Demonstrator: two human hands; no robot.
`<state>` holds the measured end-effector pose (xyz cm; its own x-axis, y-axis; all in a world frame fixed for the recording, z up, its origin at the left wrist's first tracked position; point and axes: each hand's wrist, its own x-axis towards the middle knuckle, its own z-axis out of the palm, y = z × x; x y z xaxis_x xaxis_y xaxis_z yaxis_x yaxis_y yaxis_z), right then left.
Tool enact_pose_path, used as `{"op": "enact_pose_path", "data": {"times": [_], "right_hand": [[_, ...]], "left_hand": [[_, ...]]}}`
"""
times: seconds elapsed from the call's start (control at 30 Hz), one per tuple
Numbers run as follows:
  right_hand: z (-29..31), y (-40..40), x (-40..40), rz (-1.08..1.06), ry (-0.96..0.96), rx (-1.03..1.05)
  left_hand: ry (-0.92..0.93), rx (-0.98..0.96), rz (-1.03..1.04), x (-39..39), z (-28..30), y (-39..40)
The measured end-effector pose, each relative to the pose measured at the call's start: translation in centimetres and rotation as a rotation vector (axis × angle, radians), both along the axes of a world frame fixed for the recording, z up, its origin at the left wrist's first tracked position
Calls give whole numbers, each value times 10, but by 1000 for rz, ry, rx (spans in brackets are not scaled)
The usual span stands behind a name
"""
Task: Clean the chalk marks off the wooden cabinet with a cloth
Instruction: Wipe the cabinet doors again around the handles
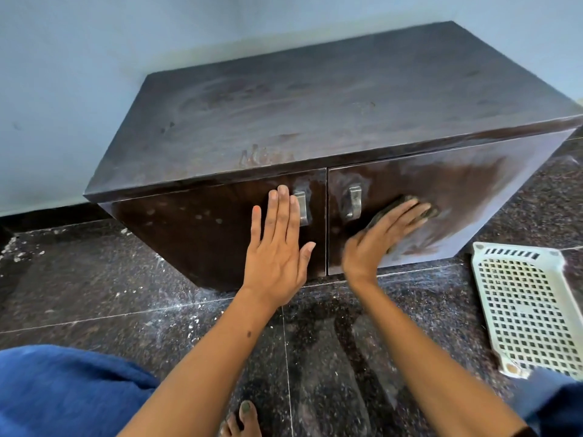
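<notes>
While the right hand (383, 234) presses flat on the dark cloth (407, 212), its fingers lie straight over the cloth and push it against the right door (473, 197) of the wooden cabinet (315, 99). The cloth sits just right of the right handle (354, 201), near the middle of that door. The hand looks a bit blurry, so I think it is rubbing.

The left hand (279, 244) is spread flat too, with straight fingers. It holds nothing. It rests on the left door (195, 234), near that door's inner edge, with its fingertips just beside the left handle (301, 207).

Pale chalk marks (492, 171) smear across the right door, mostly toward its outer edge. Small pale dots (202, 214) sit on the left door, and more haze lies on the cabinet top.

What could go wrong? The cloth is only pushed, not gripped, so it could slip out from under the fingers and drop to the floor (331, 342). A hard rub could bump the knuckles on the right handle. If the cloth is full of chalk, it may just spread the smear around. A white basket (523, 304) lies on the floor by the cabinet's right corner, near enough for an elbow to knock.
</notes>
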<state>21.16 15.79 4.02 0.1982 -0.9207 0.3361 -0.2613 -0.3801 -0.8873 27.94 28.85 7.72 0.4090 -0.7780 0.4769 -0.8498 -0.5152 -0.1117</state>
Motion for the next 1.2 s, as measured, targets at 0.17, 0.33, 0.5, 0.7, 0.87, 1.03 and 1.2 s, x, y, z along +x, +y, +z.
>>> {"op": "enact_pose_path", "data": {"times": [0.17, 0.33, 0.5, 0.7, 0.87, 1.03, 1.2], "right_hand": [[15, -12, -6, -30, 32, -200], [-27, 18, -14, 196, 279, -263], [-37, 46, -8, 280, 338, -110], [-57, 49, -10, 625, 447, -668], [-55, 29, -4, 589, 427, -835], [-45, 58, -10, 645, 216, -467], [-42, 102, -11, 80, -157, 767]], "left_hand": [[8, -20, 4, -1, -4, -4], [8, 3, 23, -3, -1, -5], [-33, 68, 12, -4, 9, 4], [-81, 155, -32, -1, 23, 18], [2, 123, -125, 3, 36, 25], [33, 114, -159, 9, 39, 29], [37, 101, -167, 10, 37, 28]]}}
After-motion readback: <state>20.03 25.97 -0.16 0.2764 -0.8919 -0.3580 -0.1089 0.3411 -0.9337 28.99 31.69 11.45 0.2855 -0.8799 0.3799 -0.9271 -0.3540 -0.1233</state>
